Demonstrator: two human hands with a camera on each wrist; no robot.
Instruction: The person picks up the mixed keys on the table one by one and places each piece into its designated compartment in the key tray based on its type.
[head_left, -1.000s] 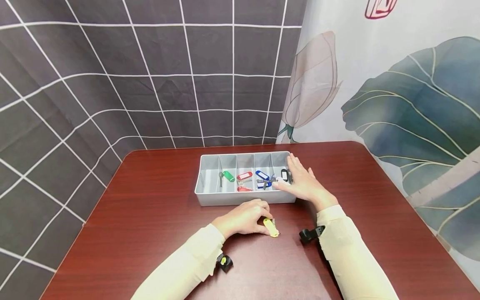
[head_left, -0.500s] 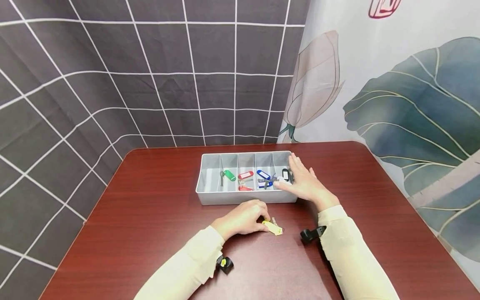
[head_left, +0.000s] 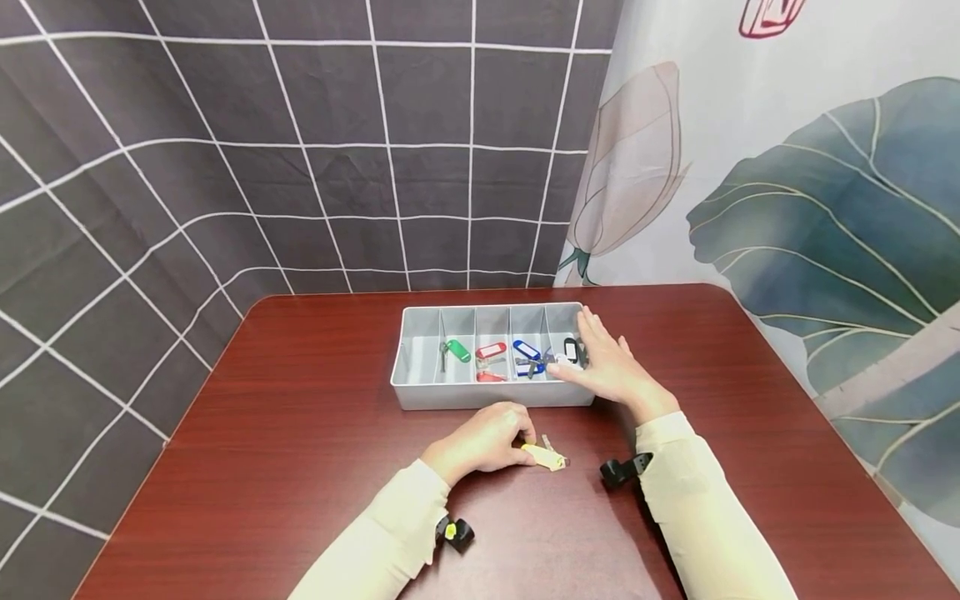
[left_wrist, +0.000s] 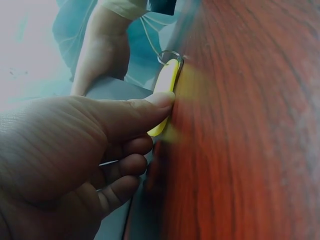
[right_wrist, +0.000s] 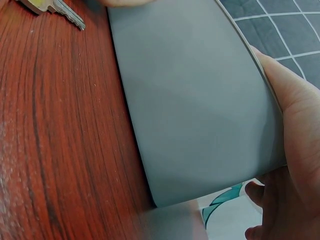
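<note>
My left hand (head_left: 483, 437) pinches one end of a yellow key tag (head_left: 544, 457) between thumb and fingers, close over the table in front of the tray. In the left wrist view, the tag (left_wrist: 167, 75) stands on edge with its metal ring (left_wrist: 168, 56) at the far end. A key (right_wrist: 69, 14) hangs from it, partly shown in the right wrist view. My right hand (head_left: 611, 367) holds the front right corner of the grey divided tray (head_left: 487, 397). Its thumb reaches over the front rim, and the fingers lie along the outside of the right end.
Inside the tray are a green key tag (head_left: 458, 351), a red tag (head_left: 491, 350) above another red one, blue tags (head_left: 527, 349) and a black tag (head_left: 571, 350), each in its colour's compartment. A grid-patterned cloth (head_left: 420, 183) hangs behind the red-brown table (head_left: 322, 433).
The yellow tag has turned in my left fingers, its ring end swinging from pointing toward me to pointing right. My right hand keeps its place on the tray.
</note>
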